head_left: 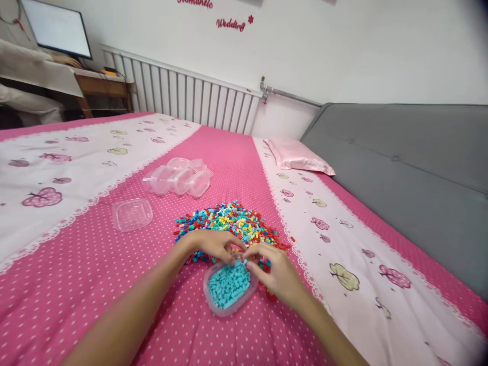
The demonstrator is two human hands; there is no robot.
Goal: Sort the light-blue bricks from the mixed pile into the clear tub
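A clear plastic container [249, 294] full of small turquoise building bricks [226, 287] rests on the bedspread in front of me. Behind it spreads a heap of mixed-colour building bricks [238, 218], mostly red, blue, yellow and turquoise. My left hand [214, 244] arches over the container's far edge, fingers bent, with a gap between thumb and forefinger. Its thumb tip is close to the turquoise bricks. At the container's far right corner, my right hand [276, 267] pinches a small light-blue brick [246, 262] between thumb and forefinger. The fingertips of both hands nearly meet.
Several clear containers [179, 178] stand grouped beyond the heap. A clear lid or shallow container [132, 214] lies to the left. A pink pillow [299, 155] lies by the grey headboard [404, 168]. At far left, a person's arm [26, 53] reaches toward a desk with a monitor [57, 25].
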